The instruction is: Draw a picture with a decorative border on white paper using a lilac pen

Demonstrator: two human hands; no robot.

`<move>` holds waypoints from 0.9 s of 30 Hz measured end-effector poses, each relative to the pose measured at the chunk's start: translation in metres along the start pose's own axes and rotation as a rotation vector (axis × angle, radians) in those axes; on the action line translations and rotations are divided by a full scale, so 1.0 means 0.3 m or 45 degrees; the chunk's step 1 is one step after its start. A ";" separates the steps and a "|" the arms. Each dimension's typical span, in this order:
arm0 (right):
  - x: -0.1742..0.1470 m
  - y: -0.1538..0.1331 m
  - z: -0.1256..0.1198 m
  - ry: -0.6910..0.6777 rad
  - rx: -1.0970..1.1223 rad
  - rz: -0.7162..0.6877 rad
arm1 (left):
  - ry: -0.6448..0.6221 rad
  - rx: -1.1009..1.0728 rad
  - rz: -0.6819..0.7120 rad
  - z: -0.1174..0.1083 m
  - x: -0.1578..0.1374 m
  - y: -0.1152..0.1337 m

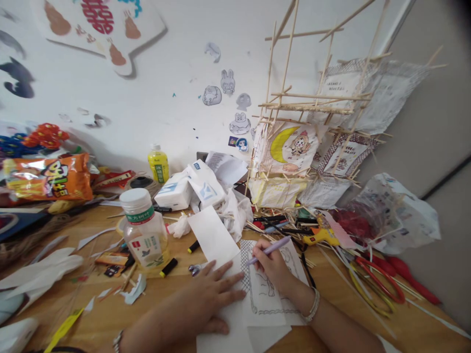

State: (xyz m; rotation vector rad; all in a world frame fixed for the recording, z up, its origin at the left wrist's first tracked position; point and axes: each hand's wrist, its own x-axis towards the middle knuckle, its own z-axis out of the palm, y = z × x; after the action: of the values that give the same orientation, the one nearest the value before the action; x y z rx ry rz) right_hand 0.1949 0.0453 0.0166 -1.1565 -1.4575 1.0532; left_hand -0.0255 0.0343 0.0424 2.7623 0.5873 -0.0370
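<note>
On the wooden table lies a sheet of paper with a line drawing [263,299], bordered by crosshatching and a scalloped line. My right hand [274,267] grips a light purple pen [270,249], its tip down at the crosshatched strip on the drawing's left side. Fingers spread, my left hand [211,296] presses flat on white paper [224,336] at the drawing's left edge. Another blank white sheet [213,233] extends above it. Part of the drawing is hidden under my right hand.
Left of the papers stands a plastic bottle [143,235] with a white cap, near a black marker cap [169,267]. Tissue packs [204,182] lie behind. A stick frame with drawn panels [290,147] rises at the back right. Scissors [379,279] and a yellow glue gun [324,235] lie right.
</note>
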 end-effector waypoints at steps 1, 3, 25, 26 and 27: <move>0.001 0.002 -0.001 0.006 0.013 -0.011 | 0.006 -0.012 0.015 0.001 -0.002 -0.001; 0.004 0.005 -0.002 0.023 0.043 -0.031 | 0.024 -0.020 0.031 0.006 -0.005 -0.004; 0.032 0.029 0.002 0.084 0.065 -0.113 | 0.057 0.027 0.017 0.009 -0.005 0.004; 0.032 0.029 0.002 0.078 0.064 -0.104 | 0.076 0.022 0.021 0.009 -0.005 0.003; 0.033 0.029 0.002 0.073 0.063 -0.091 | 0.093 0.021 0.024 0.009 -0.004 0.002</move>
State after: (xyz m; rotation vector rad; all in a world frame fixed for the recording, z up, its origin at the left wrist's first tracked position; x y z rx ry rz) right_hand 0.1946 0.0564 0.0096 -1.0832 -1.4105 0.9936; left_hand -0.0263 0.0325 0.0401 2.7946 0.5822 0.0636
